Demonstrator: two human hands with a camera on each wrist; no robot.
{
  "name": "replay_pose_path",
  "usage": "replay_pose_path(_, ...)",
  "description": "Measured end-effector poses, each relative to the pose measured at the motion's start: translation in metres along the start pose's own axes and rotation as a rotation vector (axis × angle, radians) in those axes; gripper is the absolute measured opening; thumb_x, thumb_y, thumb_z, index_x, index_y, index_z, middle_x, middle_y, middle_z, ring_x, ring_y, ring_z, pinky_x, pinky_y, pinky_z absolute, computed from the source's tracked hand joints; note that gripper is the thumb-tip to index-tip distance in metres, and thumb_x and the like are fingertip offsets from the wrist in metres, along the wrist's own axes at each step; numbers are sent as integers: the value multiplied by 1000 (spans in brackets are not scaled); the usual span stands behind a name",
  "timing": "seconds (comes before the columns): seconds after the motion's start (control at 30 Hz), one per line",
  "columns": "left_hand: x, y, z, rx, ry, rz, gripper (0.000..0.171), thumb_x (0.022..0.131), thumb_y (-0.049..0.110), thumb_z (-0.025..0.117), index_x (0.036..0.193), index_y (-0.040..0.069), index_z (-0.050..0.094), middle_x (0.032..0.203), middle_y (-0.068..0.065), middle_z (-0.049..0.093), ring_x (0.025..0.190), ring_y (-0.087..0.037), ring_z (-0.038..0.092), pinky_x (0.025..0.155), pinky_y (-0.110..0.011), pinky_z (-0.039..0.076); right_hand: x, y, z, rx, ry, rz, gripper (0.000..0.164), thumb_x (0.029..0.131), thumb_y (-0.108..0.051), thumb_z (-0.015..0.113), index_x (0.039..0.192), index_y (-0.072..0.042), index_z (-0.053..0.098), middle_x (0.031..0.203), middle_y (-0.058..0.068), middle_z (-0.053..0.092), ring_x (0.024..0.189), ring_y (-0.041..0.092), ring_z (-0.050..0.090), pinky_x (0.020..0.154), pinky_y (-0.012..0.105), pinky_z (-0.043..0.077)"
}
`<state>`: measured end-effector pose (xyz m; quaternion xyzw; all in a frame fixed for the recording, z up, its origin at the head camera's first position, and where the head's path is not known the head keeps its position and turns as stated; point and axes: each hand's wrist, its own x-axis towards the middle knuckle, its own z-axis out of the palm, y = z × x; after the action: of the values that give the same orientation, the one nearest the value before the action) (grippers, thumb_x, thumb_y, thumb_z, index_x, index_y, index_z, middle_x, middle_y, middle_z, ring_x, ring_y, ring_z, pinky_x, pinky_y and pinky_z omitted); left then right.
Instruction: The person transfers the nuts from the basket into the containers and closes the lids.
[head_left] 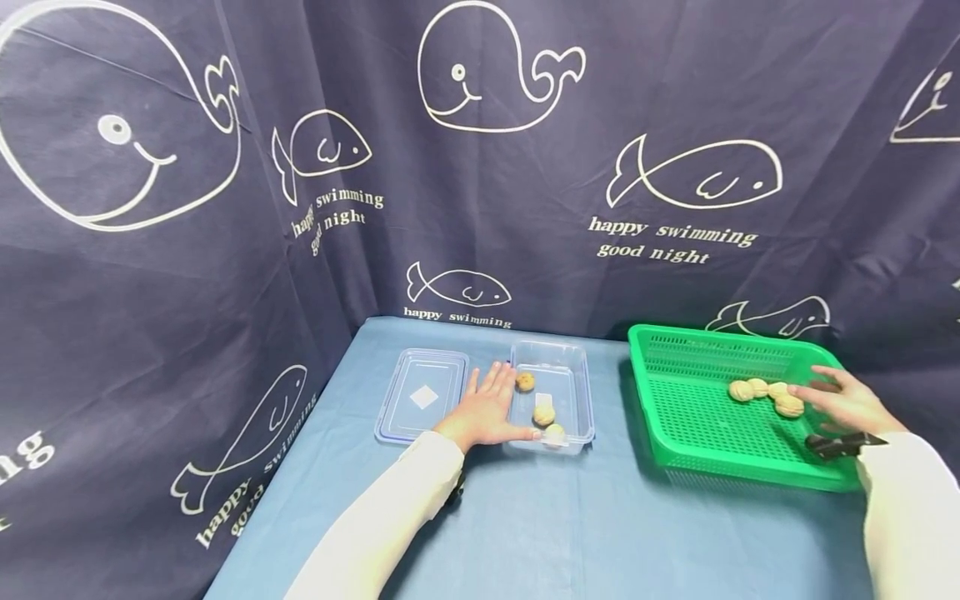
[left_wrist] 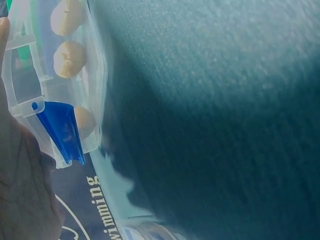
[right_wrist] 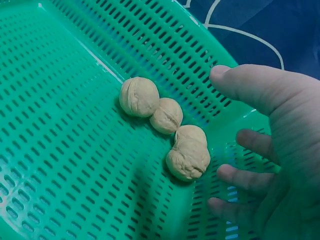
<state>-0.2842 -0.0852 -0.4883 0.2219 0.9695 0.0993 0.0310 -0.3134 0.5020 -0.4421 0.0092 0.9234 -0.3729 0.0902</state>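
1. On the blue surface point(head_left: 525, 533), the green basket point(head_left: 682, 421) stands to your right; keep your wrist clear of its rim.
2. The clear container point(head_left: 567, 383) holds three walnuts point(head_left: 543, 414).
3. Your left hand point(head_left: 487, 415), fingers straight, lies along the container's side; light pressure should steady it.
4. Your right hand point(head_left: 847, 400) is spread wide, holding nothing.
5. Four walnuts point(right_wrist: 166, 116) cluster inside the basket; pinch one squarely, as they may roll.

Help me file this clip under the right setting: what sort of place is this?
Probably a curtained-off indoor work corner: dark blue fabric with a white whale-and-fish print hangs along two sides of a light blue cloth-covered table, which bears a rectangular green plastic basket of round tan walnuts.
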Motion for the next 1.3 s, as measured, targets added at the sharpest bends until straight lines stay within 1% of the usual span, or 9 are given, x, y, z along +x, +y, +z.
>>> replay_pose_path(0.17,0,0,1,-5,8,-2,122,80,83,55,161,2,16,169,-15,13,156,-28,4,123,-55,4,8,3,-1,-2,-11,-1,96,103,-42,55,151,17,-3,145,53,16,116,58,53,78,54,59)
replay_pose_path(0.3,0,-2,1,-6,11,-13,123,79,85,54,162,3,14,169,-14,11,156,-27,2,124,-54,2,14,9,0,2,-36,-21,92,104,-39,53,149,21,-1,146,53,16,108,45,62,77,52,59)
replay_pose_path(0.53,0,-4,-1,-35,17,-8,123,79,83,56,162,3,13,169,-14,11,156,-29,3,123,-54,0,17,10,4,-88,-34,-71,85,105,-33,52,145,26,7,141,53,27,94,27,70,72,37,60)
replay_pose_path(0.7,-3,-4,-1,-36,26,-4,122,79,84,55,162,3,14,169,-14,12,156,-30,5,123,-55,1,16,4,6,-128,-45,-70,85,105,-30,55,143,29,8,138,54,30,94,39,71,73,32,59)
replay_pose_path(0.77,-3,-3,-2,-39,26,-1,122,79,84,55,162,4,14,169,-14,12,156,-29,4,123,-55,1,15,5,6,-162,-53,-74,86,104,-31,56,143,29,8,137,54,30,99,48,68,73,32,59)
replay_pose_path(0.93,-2,-2,-1,-31,23,-5,123,79,85,53,162,5,13,169,-13,11,156,-28,3,123,-55,1,17,11,7,-257,-50,-85,87,101,-38,59,145,24,17,137,51,34,112,59,58,74,30,55)
replay_pose_path(1.03,-1,-2,0,-26,20,-8,123,79,86,53,162,5,13,169,-13,11,156,-28,2,123,-55,1,20,16,8,-289,-61,-95,85,99,-42,62,145,21,28,136,48,42,118,62,52,78,34,53)
replay_pose_path(1.13,0,-1,1,-34,18,-7,123,79,85,54,162,4,13,169,-13,11,156,-29,2,123,-56,0,23,21,10,-310,-88,-117,79,98,-41,63,141,19,39,130,46,50,117,61,53,80,37,54)
replay_pose_path(1.3,2,-1,6,-45,10,-7,121,80,82,56,162,3,14,169,-15,11,156,-30,3,123,-56,0,28,28,14,-299,-98,-146,67,95,-34,69,132,19,49,124,44,56,108,53,63,75,28,53)
